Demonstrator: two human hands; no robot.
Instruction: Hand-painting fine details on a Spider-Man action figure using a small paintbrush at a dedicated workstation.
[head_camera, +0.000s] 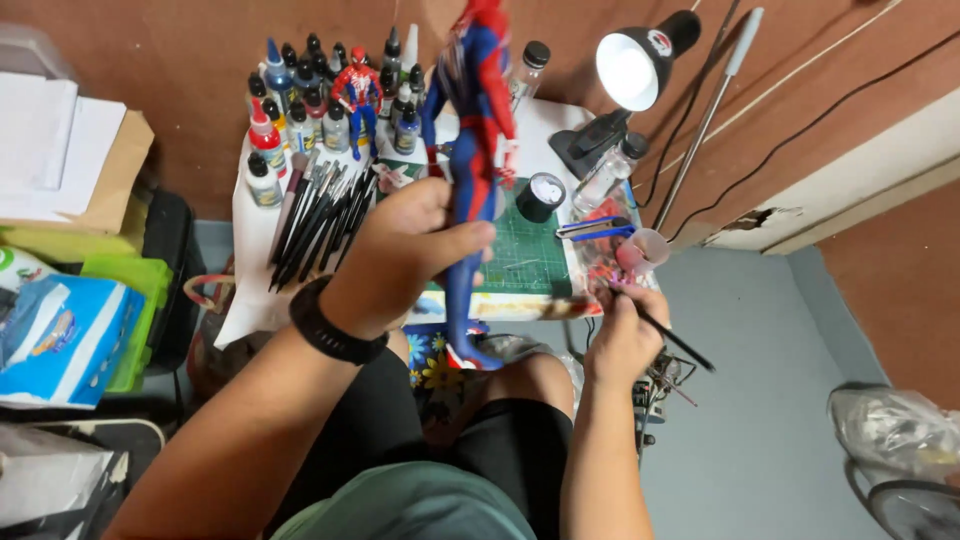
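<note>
The left hand (405, 250) is closed around the waist and thighs of a tall red and blue figure (472, 120), holding it upright above the green cutting mat (530, 255) on the small surface (250, 290). Its feet hang near the person's knee. The right hand (625, 335) pinches a thin black brush (665, 330), with the tip close to a small clear cup (648, 247) at the right edge of the surface.

The figure looks like light, hard plastic with thin jointed limbs, so I judge it as rather fragile at the arms and hands. The body or the upper legs seem the safest place to grip. A wet painted area could smear under the fingers.

Behind stand paint bottles (300, 115), a row of brushes (320, 215), a smaller figure (357, 95) and a lamp (635, 60).
</note>
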